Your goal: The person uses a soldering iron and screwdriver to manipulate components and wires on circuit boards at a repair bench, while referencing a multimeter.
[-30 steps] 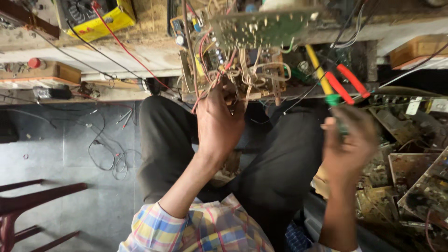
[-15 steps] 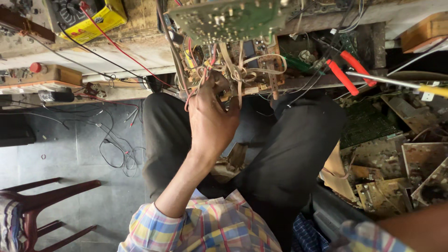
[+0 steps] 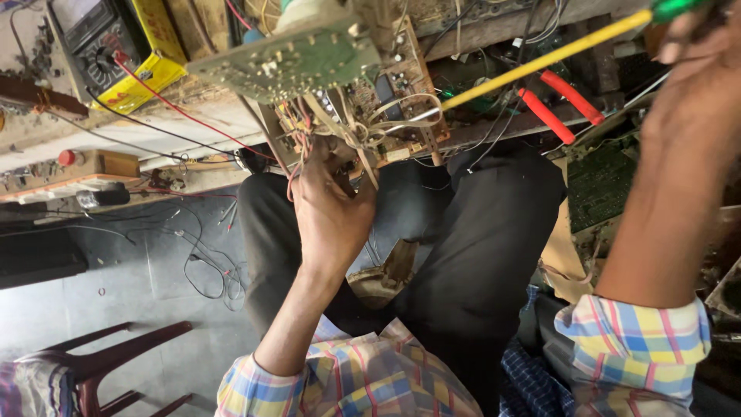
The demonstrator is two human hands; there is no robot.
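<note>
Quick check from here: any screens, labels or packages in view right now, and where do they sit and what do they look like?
Meter: top left on the bench, dark body with a grey screen and round dial, in a yellow case, red lead plugged in.
Small white label: on the brown circuit board above the left hand, rectangular.
No packages seen.

Soft daylight, even, no hard shadows. Floor left of left hand pale, slightly washed out. Right hand at frame edge blurred, stretched by wide-angle distortion. Dark trousers between hands lose detail. Centre sharp.
</note>
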